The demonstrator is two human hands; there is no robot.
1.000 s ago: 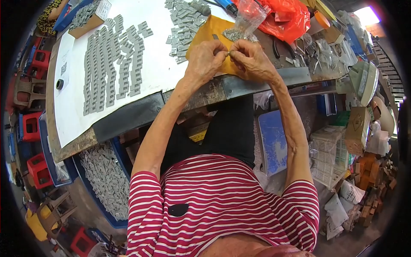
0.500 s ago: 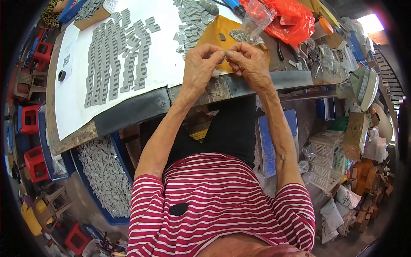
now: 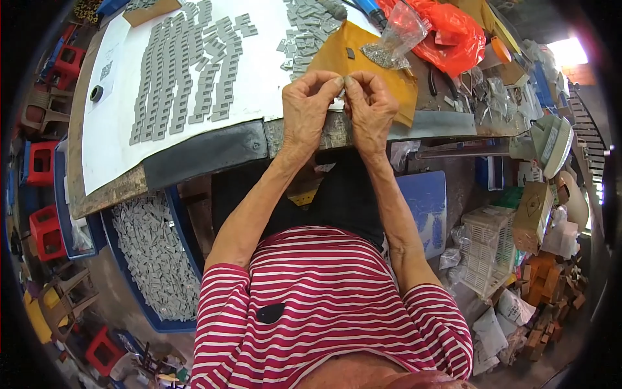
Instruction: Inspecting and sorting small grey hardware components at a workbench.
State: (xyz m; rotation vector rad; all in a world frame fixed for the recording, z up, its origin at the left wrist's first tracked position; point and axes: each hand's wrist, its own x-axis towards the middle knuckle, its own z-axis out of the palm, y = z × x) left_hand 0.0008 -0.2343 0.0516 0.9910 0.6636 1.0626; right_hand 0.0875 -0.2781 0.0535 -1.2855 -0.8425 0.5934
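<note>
A single grey piece (image 3: 350, 53) lies on the yellow-brown sheet (image 3: 403, 96), beside a clear bag of small parts (image 3: 382, 56). Over the sheet's near edge, the left hand (image 3: 307, 107) and right hand (image 3: 369, 107) meet, thumbs and forefingers pinched closed; I cannot tell what they grip. Left of the sheet are loose grey pieces (image 3: 303, 29); right, a red plastic bag (image 3: 457, 40).

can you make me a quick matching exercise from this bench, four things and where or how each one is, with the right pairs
Things
1. crinkled red plastic bag
2. small black ring
3. blue plastic bin
4. bare left hand

Place or state
A. filled with grey pieces
B. fingertips close to the right hand's
C. right of the clear bag
D. on white paper

Pairs: 1-C, 2-D, 3-A, 4-B
</note>
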